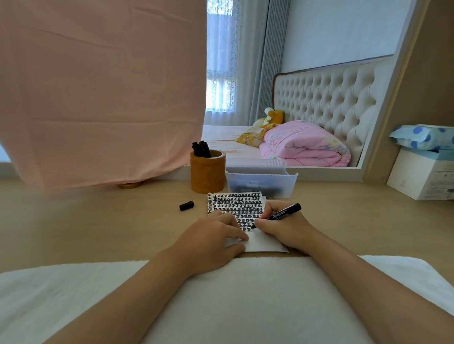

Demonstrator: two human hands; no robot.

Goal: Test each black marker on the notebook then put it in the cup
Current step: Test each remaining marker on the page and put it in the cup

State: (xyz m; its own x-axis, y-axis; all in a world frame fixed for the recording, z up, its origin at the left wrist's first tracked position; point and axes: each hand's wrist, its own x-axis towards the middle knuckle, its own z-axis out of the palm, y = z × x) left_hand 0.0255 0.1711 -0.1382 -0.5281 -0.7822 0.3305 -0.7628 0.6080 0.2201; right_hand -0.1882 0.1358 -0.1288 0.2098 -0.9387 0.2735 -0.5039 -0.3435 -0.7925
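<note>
Pale wood formed the broad desktop [91, 228], and every place here is given from the small white notebook [238, 205] lying on it, its far half packed with rows of black test marks. Just behind the notebook, to the right, sat a clear plastic storage bin [261, 181] holding dark things too blurred to name. Behind the notebook to the left stood the orange-brown cylindrical cup [207, 175], with several black markers [200, 149] upright in it. The left hand [211, 242] lay on the notebook's near left part, fingers relaxed and pressing the page flat. The right hand [285, 229], at the notebook's right edge, pinched a black felt-tip marker [284, 212] in a writing grip, its tip at the lowest row of marks. Left of the notebook, apart from it, lay a short black cap [186, 205]. The step looked like testing this marker. A brief, light stroke on the blank strip nearest the person would show the ink plainly, with the left hand keeping the page from sliding. The cap probably belonged back on before the marker went to the cup.
</note>
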